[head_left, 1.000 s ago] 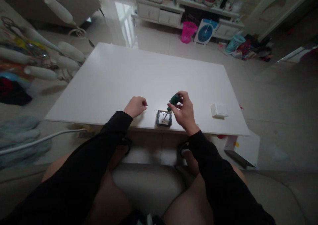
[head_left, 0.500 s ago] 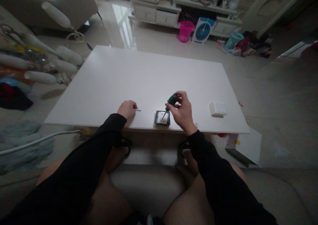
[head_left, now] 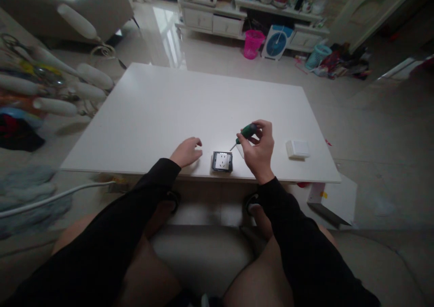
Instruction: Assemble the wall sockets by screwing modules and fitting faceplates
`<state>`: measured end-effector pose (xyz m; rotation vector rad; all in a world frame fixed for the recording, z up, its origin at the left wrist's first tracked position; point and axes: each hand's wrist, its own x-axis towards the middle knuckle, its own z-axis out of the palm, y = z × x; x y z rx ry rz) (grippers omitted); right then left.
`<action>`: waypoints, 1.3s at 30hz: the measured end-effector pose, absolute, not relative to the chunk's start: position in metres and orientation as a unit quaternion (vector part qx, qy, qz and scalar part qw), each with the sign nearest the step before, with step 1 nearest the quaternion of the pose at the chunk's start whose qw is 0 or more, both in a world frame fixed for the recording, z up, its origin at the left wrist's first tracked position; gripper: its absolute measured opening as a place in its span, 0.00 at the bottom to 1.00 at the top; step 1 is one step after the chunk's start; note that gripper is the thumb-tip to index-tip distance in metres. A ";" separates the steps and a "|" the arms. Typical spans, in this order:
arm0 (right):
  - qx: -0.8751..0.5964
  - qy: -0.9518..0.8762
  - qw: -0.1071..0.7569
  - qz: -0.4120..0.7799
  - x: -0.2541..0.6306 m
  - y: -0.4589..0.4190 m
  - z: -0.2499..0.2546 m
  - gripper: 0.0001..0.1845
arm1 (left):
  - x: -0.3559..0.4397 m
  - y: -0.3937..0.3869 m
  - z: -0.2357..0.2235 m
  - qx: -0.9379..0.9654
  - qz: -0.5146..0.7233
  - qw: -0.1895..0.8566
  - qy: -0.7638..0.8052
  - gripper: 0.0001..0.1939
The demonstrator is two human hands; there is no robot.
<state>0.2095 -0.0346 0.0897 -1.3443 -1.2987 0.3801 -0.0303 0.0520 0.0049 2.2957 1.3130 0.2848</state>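
A power socket (head_left: 223,161) with a white face and dark frame lies face up near the table's front edge. My right hand (head_left: 260,151) grips a screwdriver (head_left: 248,131) by its green and black handle. Its shaft slants down to the left, and the tip is just above the socket's far right corner, apart from the white face. To the left of the socket is my left hand (head_left: 187,152), thumb and fingers parted with nothing visible between them. A pale edge shows beside my right hand, mostly hidden by it; I cannot make out what it is.
A white square box or switch (head_left: 298,149) sits on the right part of the white table (head_left: 190,99). Beyond the table are a pink basket (head_left: 253,44), a blue and white fan (head_left: 276,42) and a low cabinet. A white-armed stand (head_left: 91,75) is close to the left edge.
My right hand has lifted the screwdriver off the socket face and moved right. My left hand has moved right toward the socket and opened; the small dark rod at its fingertips no longer shows.
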 end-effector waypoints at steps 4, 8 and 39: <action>-0.577 -0.543 0.594 0.137 0.213 -0.035 0.091 0.22 | 0.002 0.023 0.007 0.903 0.098 0.281 0.311 0.33; -0.584 -0.548 0.584 0.128 0.215 -0.034 0.090 0.23 | 0.014 0.009 0.006 0.932 0.081 0.244 0.255 0.28; -0.576 -0.560 0.586 0.102 0.213 -0.034 0.093 0.25 | 0.012 0.031 0.028 0.765 0.239 0.276 0.530 0.19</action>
